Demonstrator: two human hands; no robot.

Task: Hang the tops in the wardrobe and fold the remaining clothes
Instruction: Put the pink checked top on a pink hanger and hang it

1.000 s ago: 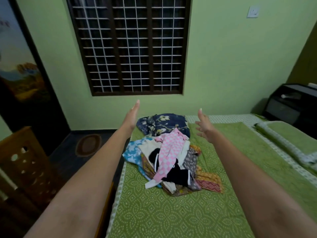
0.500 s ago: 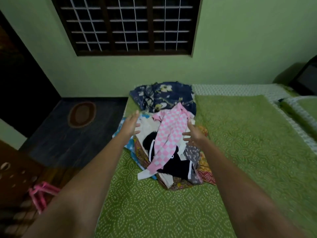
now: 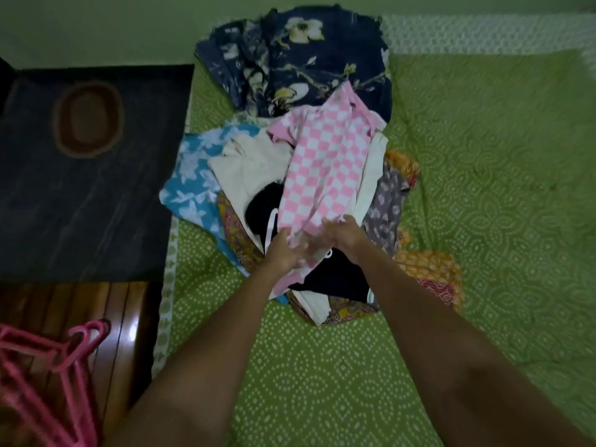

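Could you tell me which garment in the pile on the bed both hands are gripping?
The pink-and-white checked garment, lying on top of the pile. The left hand and right hand bunch its near end; the navy floral piece lies untouched behind.

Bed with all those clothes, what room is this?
Most likely a bedroom: a bed with a green cover, a pile of clothes on it, and pink hangers beside it.
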